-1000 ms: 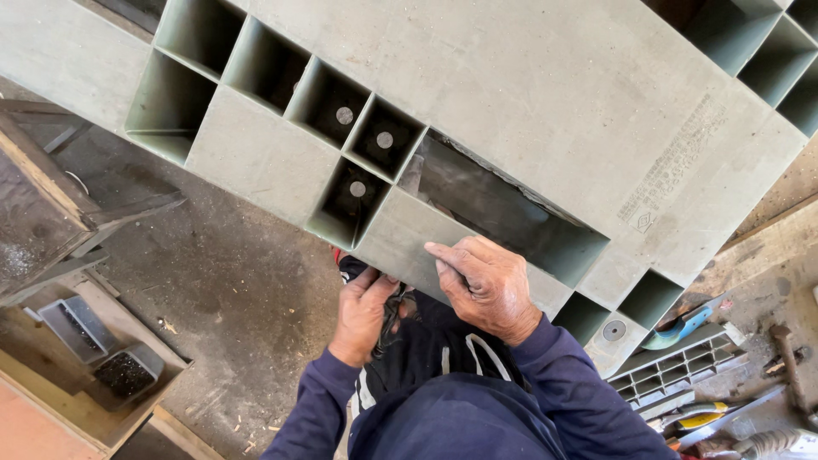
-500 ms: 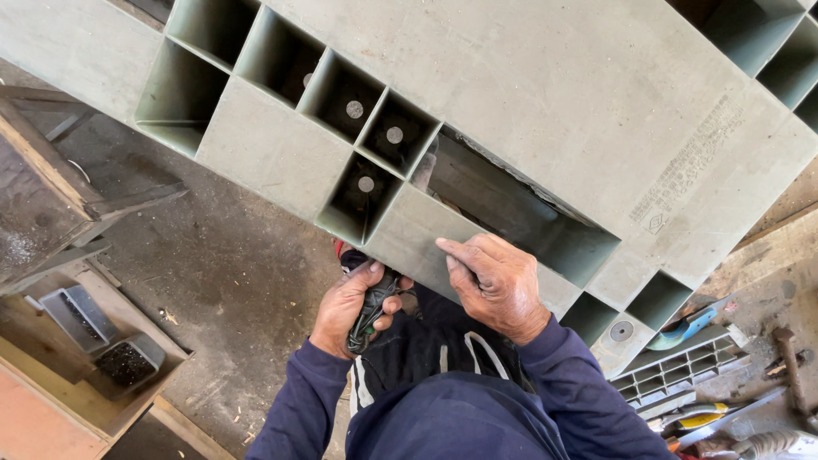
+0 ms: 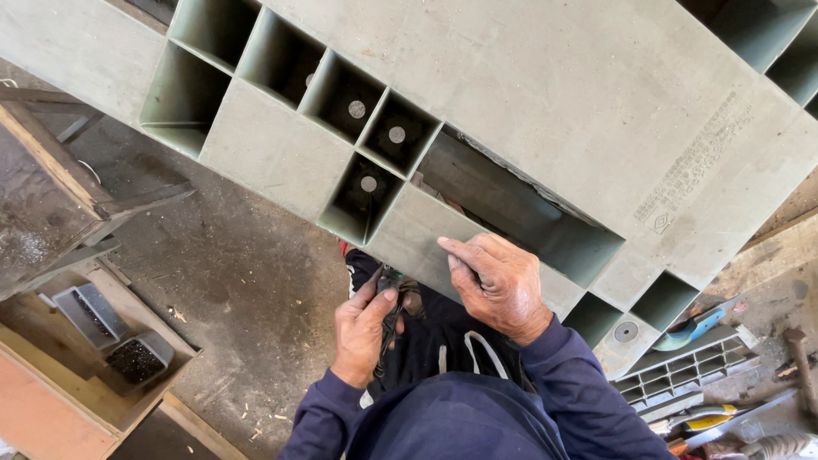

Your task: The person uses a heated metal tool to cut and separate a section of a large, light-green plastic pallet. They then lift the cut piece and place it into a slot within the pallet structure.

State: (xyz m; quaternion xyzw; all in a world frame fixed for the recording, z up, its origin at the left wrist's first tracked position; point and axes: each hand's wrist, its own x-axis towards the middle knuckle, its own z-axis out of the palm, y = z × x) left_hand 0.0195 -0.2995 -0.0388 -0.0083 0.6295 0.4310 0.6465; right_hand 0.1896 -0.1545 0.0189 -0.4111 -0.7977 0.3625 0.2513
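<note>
Right hand (image 3: pixel 498 285) flat on grey pallet (image 3: pixel 545 111) edge, left hand (image 3: pixel 362 328) below gripping dark tool (image 3: pixel 390 300)

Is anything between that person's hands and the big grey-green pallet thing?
Nothing visible. The right hand lies flat on the pallet edge beside a long opening. The left hand, just below the edge, holds a small dark tool.

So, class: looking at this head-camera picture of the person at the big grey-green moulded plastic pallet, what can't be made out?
- The dark tool in the left hand: fingers cover most of it, so its kind is unclear.
- The grey-green moulded plastic pallet: cut off by the top and right edges.
- Under the right hand: the pallet edge is hidden.
- The raised lettering on the pallet: too small.
</note>
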